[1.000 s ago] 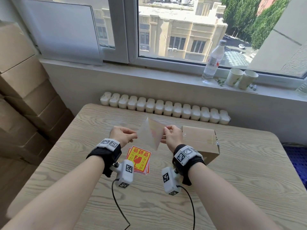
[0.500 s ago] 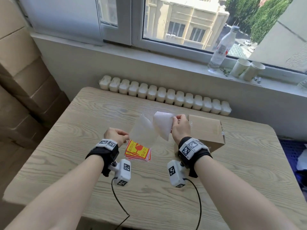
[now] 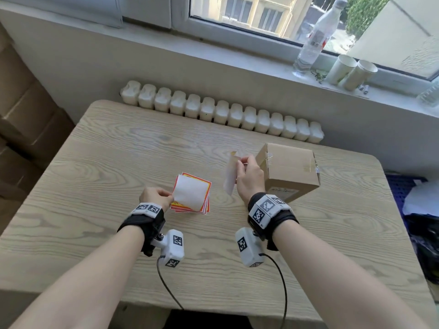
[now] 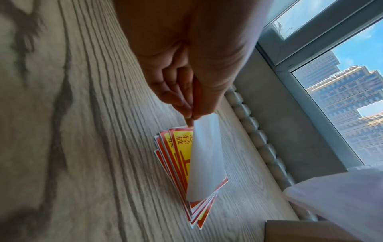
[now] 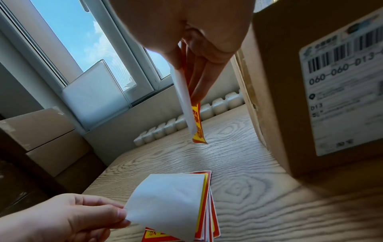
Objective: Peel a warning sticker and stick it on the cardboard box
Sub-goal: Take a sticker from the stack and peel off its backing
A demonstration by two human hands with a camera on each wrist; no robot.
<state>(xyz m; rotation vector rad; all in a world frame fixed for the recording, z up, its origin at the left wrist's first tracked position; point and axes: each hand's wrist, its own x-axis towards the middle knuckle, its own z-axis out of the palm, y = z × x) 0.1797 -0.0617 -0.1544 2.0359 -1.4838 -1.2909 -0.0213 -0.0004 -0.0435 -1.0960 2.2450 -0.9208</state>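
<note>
Sticker stack (image 3: 204, 205) red-bordered yellow; backing sheet (image 3: 190, 192) white; box (image 3: 288, 172) brown.

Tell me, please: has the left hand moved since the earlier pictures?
Yes. The left hand, pinching the white backing paper, has come down toward the sticker pile on the table; before, it was raised above the pile.
</note>
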